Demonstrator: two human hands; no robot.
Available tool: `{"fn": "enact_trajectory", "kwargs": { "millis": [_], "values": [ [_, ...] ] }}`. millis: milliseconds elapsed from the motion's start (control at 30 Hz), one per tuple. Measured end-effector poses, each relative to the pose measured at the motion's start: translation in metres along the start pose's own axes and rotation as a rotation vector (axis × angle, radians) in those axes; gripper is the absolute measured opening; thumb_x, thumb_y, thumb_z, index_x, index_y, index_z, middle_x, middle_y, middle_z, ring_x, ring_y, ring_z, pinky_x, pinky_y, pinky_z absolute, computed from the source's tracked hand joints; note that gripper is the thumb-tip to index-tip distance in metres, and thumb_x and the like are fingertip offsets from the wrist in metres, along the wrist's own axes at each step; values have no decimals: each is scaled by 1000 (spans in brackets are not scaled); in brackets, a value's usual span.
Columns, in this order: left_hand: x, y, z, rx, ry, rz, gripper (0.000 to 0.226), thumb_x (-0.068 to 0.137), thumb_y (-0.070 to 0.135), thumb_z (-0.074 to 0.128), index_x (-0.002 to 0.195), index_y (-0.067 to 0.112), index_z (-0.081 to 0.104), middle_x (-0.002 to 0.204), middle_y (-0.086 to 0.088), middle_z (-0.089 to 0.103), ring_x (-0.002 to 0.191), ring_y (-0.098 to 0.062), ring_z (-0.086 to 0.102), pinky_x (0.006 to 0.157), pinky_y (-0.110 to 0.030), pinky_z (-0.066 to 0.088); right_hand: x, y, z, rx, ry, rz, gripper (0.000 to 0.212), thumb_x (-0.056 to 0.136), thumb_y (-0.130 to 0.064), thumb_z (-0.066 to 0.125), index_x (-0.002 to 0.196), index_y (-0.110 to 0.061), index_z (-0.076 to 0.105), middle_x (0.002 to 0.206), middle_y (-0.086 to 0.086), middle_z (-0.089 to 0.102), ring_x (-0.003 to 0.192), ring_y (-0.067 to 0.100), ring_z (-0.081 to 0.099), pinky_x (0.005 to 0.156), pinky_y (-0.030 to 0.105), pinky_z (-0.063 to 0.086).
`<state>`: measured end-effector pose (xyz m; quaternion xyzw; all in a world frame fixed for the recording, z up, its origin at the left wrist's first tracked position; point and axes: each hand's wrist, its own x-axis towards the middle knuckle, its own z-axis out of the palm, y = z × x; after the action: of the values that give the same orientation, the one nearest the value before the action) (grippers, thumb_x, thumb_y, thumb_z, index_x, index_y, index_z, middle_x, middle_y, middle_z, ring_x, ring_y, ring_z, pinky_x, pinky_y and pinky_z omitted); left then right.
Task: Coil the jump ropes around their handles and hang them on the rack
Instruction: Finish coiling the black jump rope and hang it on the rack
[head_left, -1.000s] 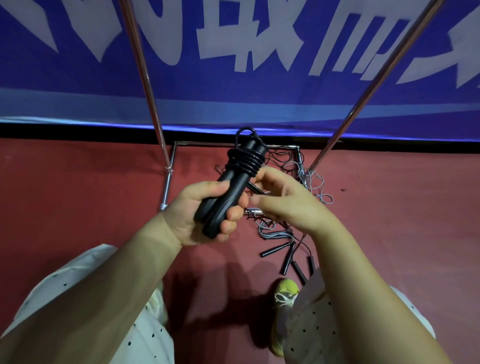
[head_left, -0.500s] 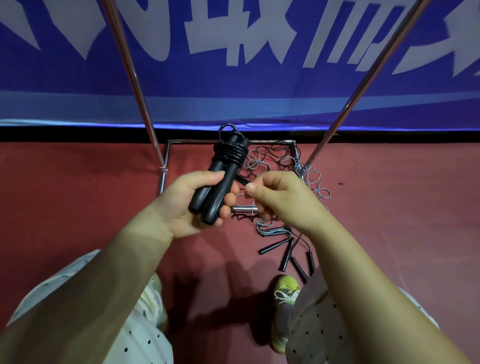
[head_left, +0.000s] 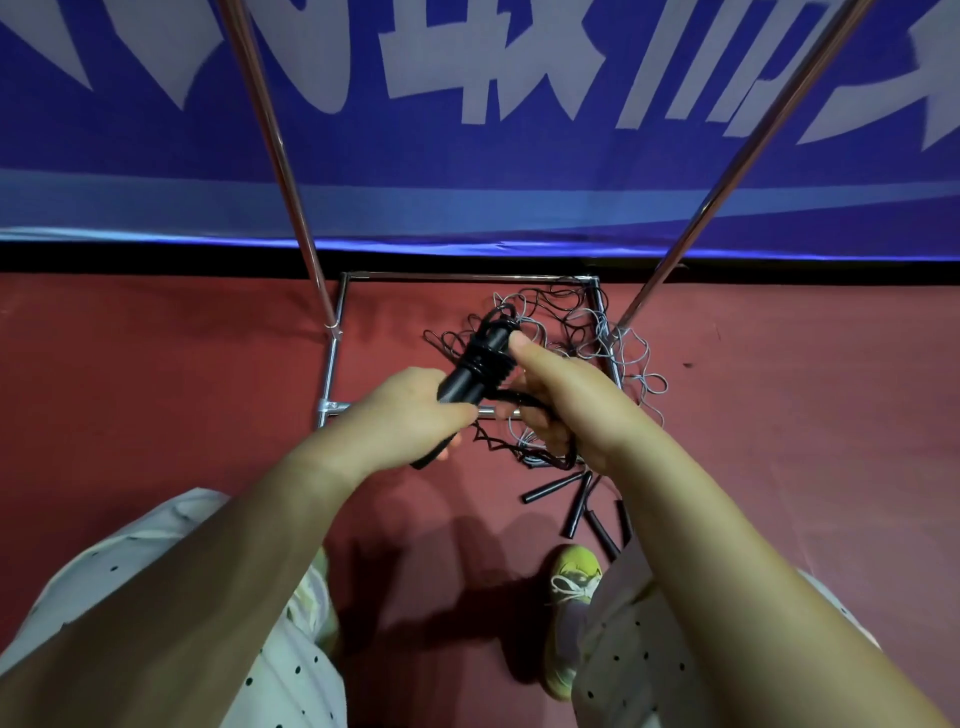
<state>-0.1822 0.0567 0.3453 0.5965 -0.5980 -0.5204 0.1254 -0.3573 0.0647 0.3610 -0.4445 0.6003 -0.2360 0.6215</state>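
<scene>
My left hand (head_left: 410, 415) grips the lower part of a pair of black jump rope handles (head_left: 467, 376), which tilt up to the right. Black rope is coiled around their upper half (head_left: 485, 358). My right hand (head_left: 566, 400) is closed on the loose black rope end (head_left: 524, 399) beside the coil, its thumb touching the handle tops. The chrome rack (head_left: 291, 171) rises in two slanted poles, with its square base frame on the floor.
A tangle of black and grey ropes (head_left: 582, 332) lies inside the rack's base frame (head_left: 332, 364). Several loose black handles (head_left: 576, 504) lie on the red floor near my yellow shoe (head_left: 571, 582). A blue banner (head_left: 519, 130) hangs behind.
Both hands dropped lower in view with the coiled handles. My right hand moved in against the coil and took hold of the loose rope end.
</scene>
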Motion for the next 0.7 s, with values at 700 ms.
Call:
{"fn": "enact_trajectory", "kwargs": {
  "millis": [700],
  "values": [
    [-7, -10, -1, -1240, -1011, 11, 71, 83, 57, 59, 120, -4, 59, 103, -22, 67, 92, -35, 68, 84, -46, 53, 5, 6, 14, 91, -105, -329, 38, 72, -57, 41, 53, -24, 45, 47, -5, 40, 49, 17, 32, 55, 39, 19]
  ]
}}
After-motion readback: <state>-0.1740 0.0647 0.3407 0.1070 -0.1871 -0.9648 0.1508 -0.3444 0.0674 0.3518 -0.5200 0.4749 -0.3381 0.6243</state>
